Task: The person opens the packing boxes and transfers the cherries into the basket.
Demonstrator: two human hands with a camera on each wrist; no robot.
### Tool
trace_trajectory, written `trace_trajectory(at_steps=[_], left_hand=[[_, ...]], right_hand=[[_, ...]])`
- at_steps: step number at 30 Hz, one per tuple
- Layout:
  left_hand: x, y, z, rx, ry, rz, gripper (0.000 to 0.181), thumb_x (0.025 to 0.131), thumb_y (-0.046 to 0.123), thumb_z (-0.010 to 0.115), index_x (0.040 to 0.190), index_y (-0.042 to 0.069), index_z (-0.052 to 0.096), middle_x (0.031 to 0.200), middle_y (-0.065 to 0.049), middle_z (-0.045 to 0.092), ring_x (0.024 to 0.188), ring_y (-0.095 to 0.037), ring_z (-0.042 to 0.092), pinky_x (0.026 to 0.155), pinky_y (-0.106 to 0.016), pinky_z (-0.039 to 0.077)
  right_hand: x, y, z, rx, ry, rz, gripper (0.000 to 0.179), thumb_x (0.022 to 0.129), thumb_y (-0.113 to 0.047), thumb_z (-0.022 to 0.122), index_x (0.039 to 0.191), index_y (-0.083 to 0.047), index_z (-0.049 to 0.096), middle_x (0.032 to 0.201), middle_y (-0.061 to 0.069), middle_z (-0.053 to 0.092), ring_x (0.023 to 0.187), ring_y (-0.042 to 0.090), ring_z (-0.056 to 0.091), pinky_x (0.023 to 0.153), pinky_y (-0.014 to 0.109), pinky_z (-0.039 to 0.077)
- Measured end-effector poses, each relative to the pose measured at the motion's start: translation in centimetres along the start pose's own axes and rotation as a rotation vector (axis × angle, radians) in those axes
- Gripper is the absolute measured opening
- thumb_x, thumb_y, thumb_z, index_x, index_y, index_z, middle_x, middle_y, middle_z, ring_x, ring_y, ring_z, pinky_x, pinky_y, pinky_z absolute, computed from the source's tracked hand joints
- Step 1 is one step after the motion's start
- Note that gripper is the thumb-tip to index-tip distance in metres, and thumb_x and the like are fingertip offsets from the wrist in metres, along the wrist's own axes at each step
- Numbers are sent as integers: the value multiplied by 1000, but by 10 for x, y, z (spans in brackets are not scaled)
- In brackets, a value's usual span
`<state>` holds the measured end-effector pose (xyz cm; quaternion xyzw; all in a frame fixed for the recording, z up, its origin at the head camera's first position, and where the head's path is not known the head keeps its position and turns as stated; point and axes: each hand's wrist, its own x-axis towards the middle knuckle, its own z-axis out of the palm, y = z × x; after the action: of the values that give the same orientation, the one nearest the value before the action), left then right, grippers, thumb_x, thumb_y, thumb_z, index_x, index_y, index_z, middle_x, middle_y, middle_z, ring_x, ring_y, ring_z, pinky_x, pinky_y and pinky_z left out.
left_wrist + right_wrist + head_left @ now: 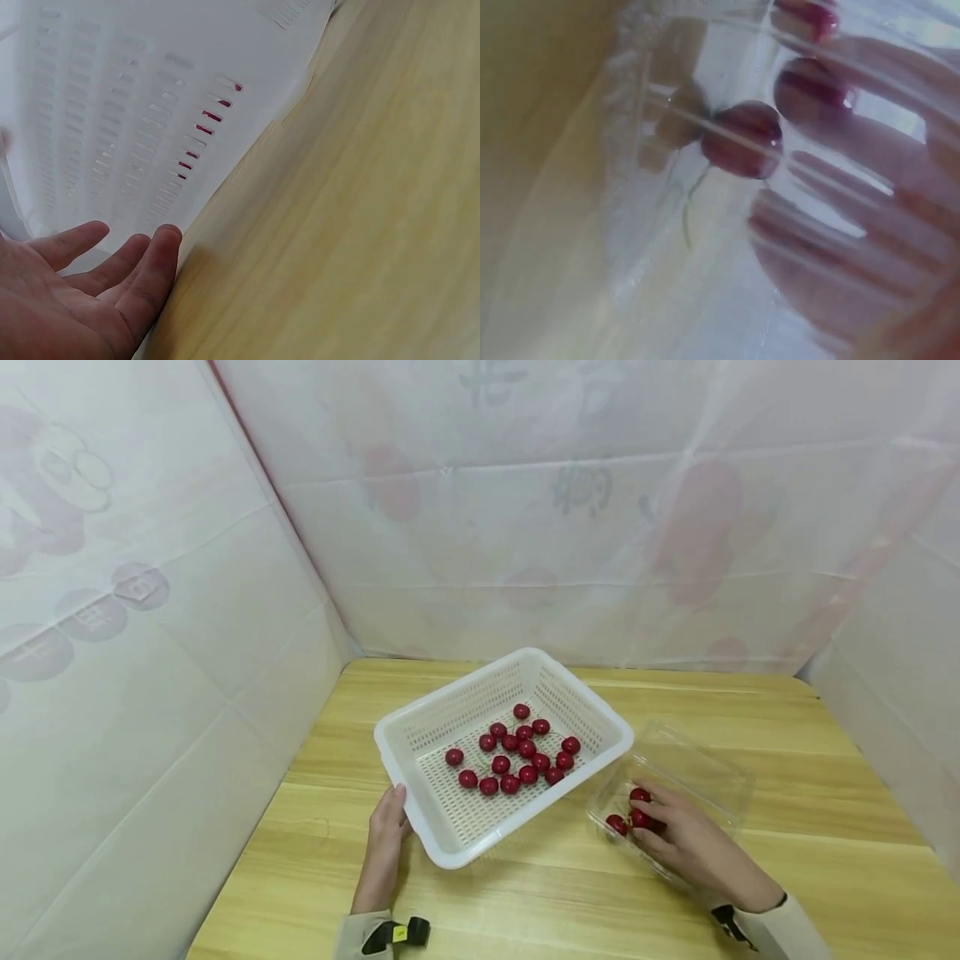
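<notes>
A white plastic basket point(542, 802) stands tilted on the table with many dark red cherries point(510, 784) spread over its slotted floor. My left hand point(386, 831) grips the basket's near left edge, thumb on the rim; in the left wrist view its fingers point(154, 277) lie below the rim against the slotted wall. At the right, my right hand point(693, 843) reaches into a clear plastic box point(705, 768). Its fingers and thumb close around a red cherry point(639, 818). Another cherry point(617, 825) lies beside the thumb, and a green stem point(688, 214) shows through the box wall.
A wooden table point(525, 910) carries both containers, the box just right of the basket. Pale printed sheeting point(465, 527) stands behind the table and along both sides. The box's clear lid part point(675, 739) extends toward the back right.
</notes>
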<state>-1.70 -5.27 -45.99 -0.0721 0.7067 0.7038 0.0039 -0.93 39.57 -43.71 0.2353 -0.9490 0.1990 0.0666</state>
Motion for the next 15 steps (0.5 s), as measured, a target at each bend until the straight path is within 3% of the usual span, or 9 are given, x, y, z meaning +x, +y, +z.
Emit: trace_trajectory(at_steps=[4,7,10,13,15], left_hand=[[0,-1,-1,9,4,7,61,111,53,31,158,14,40,148,-17,58,131,-26,63,100,-19,54],[0,-2,-2,8,8,7,62,111,53,31,157,13,41,147,-17,58,130,-25,63,100,-19,54],[0,-2,-2,6,6,12,61,112,53,32,157,13,41,148,-17,59,130,-25,63,100,-20,54],[0,-3,-2,10,-2,23,60,112,52,31,158,14,40,148,-17,59,131,-27,63,100,-20,54],[0,-4,-2,12,-6,31,59,112,51,31,158,14,40,148,-17,58,131,-28,63,100,-20,54]], right_hand=[[-3,0,-6,37,92,-23,43,85,-11,84,125,-1,72,140,17,65,124,40,63,96,52,58],[-4,0,-14,92,128,-31,46,83,-6,85,127,-5,72,133,12,71,117,32,68,92,26,60],[-5,2,-22,122,143,-27,45,84,-8,85,127,-12,73,129,8,74,116,26,70,93,1,46],[-4,3,-29,122,192,-49,43,83,-8,85,125,-14,75,124,5,76,113,20,71,90,-5,41],[-1,4,-34,120,227,-65,44,82,-7,86,124,-13,76,116,0,77,100,11,71,82,-5,41]])
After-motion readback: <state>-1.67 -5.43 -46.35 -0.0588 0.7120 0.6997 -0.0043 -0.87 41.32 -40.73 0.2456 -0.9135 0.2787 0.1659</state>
